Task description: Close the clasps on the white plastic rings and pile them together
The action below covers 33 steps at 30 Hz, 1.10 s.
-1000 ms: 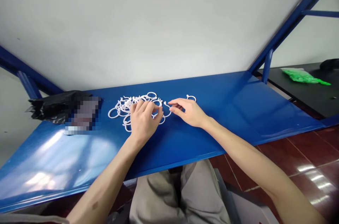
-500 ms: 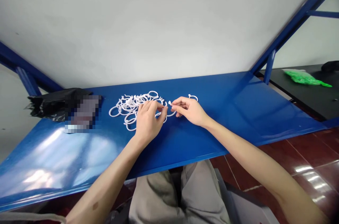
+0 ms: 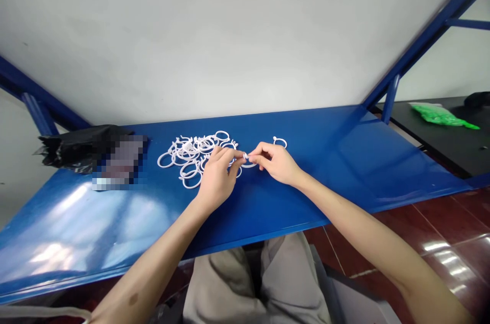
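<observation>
A heap of several white plastic rings (image 3: pixel 191 155) lies on the blue metal shelf (image 3: pixel 344 160). My left hand (image 3: pixel 217 178) and my right hand (image 3: pixel 276 162) meet just right of the heap, both pinching the same white ring (image 3: pixel 245 159) between thumb and fingers. Their fingertips nearly touch at the ring's open ends. A single white ring (image 3: pixel 279 141) lies apart, behind my right hand.
A crumpled black plastic bag (image 3: pixel 76 148) sits at the shelf's back left, next to a blurred patch. A white wall rises behind the shelf. At the right, a black table (image 3: pixel 440 135) carries a green bag (image 3: pixel 440 114). Red floor tiles lie below.
My left hand lifted off the heap and moved right to meet my right hand. Both hands now pinch one ring together.
</observation>
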Available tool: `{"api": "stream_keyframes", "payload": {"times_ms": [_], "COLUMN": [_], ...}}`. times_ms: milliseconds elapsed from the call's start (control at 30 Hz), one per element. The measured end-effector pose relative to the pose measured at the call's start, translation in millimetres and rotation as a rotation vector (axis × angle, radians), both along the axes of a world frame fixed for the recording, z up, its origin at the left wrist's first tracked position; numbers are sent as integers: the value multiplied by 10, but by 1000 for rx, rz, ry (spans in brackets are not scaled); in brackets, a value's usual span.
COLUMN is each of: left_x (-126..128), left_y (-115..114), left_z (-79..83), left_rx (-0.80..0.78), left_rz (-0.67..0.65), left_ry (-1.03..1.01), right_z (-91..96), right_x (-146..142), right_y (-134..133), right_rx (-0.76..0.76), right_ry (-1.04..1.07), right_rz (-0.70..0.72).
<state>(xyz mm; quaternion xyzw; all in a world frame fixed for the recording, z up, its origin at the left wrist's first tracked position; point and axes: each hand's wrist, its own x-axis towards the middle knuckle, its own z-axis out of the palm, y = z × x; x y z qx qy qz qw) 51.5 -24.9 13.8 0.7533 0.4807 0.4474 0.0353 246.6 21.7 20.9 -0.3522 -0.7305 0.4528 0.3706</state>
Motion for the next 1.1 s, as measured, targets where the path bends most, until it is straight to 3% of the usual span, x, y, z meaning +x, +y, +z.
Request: {"api": "stream_keyframes", "payload": {"times_ms": [300, 467, 600, 733, 900, 1100], "left_x": [31, 23, 1, -104, -315, -340], "left_y": [-25, -35, 9, 102, 204, 196], "left_z": [-66, -96, -66, -18, -72, -120], "left_rx": [195, 247, 199, 125, 62, -28], "left_rz": [-15, -27, -35, 28, 213, 150], "left_ry": [90, 125, 137, 188, 267, 365], "right_z": [5, -8, -25, -13, 36, 40], "right_x": [-10, -4, -26, 14, 264, 485], "right_y": [-35, -61, -45, 58, 278, 438], "right_rx": [370, 486, 513, 500, 458, 398], "right_ry": [-96, -161, -150, -253, -504, -687], "right_rz": [12, 48, 17, -106, -412, -552]}}
